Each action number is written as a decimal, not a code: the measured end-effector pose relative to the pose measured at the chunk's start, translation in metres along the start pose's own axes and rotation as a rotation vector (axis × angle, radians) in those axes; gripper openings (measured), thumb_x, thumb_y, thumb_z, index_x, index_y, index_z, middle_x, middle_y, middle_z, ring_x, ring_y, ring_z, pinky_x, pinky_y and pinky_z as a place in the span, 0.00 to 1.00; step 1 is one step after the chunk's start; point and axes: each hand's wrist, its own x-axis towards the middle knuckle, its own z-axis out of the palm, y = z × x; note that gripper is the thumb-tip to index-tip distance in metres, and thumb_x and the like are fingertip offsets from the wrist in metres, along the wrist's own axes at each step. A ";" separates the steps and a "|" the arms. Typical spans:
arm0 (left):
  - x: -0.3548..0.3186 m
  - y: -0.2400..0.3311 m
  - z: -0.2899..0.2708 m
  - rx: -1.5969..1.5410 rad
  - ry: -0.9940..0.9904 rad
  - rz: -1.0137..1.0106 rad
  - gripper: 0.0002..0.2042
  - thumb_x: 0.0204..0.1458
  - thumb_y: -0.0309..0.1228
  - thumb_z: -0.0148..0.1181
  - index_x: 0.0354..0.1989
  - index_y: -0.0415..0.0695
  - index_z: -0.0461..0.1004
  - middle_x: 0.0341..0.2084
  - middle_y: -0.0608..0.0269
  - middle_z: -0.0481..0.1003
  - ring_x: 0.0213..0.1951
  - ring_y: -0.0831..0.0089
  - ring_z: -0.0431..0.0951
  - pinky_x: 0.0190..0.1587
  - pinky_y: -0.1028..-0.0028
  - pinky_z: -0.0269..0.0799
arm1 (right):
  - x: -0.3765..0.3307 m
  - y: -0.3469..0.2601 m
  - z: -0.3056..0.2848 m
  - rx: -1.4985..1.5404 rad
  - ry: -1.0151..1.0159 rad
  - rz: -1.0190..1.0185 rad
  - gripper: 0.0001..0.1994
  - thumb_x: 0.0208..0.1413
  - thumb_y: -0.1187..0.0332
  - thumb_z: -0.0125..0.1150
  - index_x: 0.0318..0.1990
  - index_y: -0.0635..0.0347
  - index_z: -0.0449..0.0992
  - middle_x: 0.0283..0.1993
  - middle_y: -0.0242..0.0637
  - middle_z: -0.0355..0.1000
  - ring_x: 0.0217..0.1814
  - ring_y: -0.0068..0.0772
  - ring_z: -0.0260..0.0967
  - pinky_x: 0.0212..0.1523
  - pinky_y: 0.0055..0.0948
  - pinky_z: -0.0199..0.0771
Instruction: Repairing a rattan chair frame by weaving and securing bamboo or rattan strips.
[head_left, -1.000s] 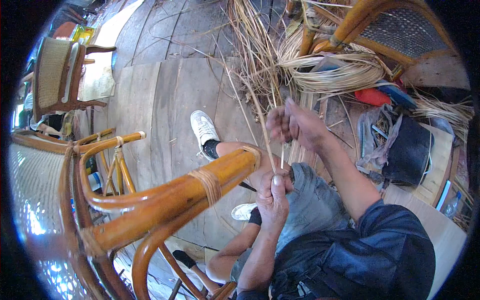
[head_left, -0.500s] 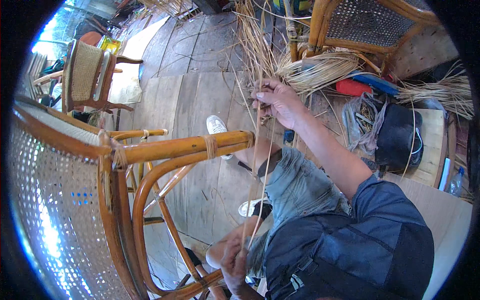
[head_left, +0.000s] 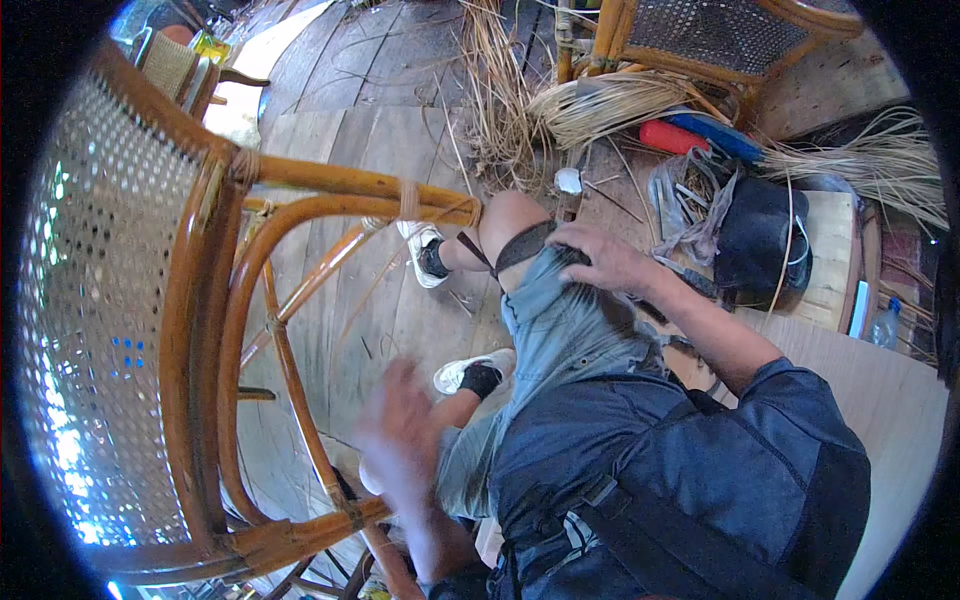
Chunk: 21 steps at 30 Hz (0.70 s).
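Smeared by motion, my left hand (head_left: 395, 430) is raised beside the rattan chair's frame, near my left knee; whether it holds anything cannot be made out. My right hand (head_left: 605, 258) rests on my right leg by the hem of the grey-blue shorts (head_left: 570, 320), fingers loosely stretched and nothing visible in them. The rattan chair (head_left: 190, 350) lies tipped on the left, its woven cane panel (head_left: 100, 300) facing me and one bound leg (head_left: 340, 185) reaching toward my right knee. A thin cane strip (head_left: 385, 268) hangs blurred below that leg.
A bundle of pale cane strips (head_left: 610, 105) lies beyond my right knee, below another cane-panelled chair (head_left: 700, 35). To the right are a red object (head_left: 672, 136), a plastic bag of scraps (head_left: 690, 205), a black container (head_left: 750, 240) and a clear bottle (head_left: 885, 325).
The long cane strip has left my right hand, which came down onto my leg. My left hand rose and moved left. The view shifted, and the chair appears higher.
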 end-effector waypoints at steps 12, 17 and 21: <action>-0.012 -0.028 0.189 -0.508 -0.096 -0.090 0.10 0.57 0.32 0.41 0.38 0.42 0.67 0.27 0.52 0.72 0.32 0.57 0.74 0.35 0.66 0.68 | -0.043 -0.015 -0.044 -0.021 -0.703 0.153 0.05 0.46 0.72 0.51 0.33 0.59 0.70 0.34 0.39 0.66 0.41 0.42 0.64 0.42 0.34 0.64; -0.031 -0.030 0.179 -0.580 -0.276 -0.272 0.09 0.56 0.33 0.43 0.39 0.42 0.66 0.27 0.51 0.73 0.31 0.53 0.74 0.32 0.64 0.69 | -0.012 -0.035 -0.033 0.078 -0.264 -0.027 0.10 0.49 0.66 0.53 0.35 0.61 0.67 0.34 0.42 0.63 0.42 0.44 0.62 0.43 0.36 0.62; -0.040 -0.017 0.161 -0.661 -0.400 -0.190 0.09 0.55 0.33 0.45 0.39 0.43 0.66 0.28 0.49 0.73 0.28 0.52 0.75 0.28 0.62 0.69 | -0.035 -0.020 -0.015 -0.074 -0.292 0.060 0.11 0.51 0.61 0.52 0.32 0.60 0.67 0.30 0.44 0.65 0.35 0.48 0.61 0.36 0.40 0.62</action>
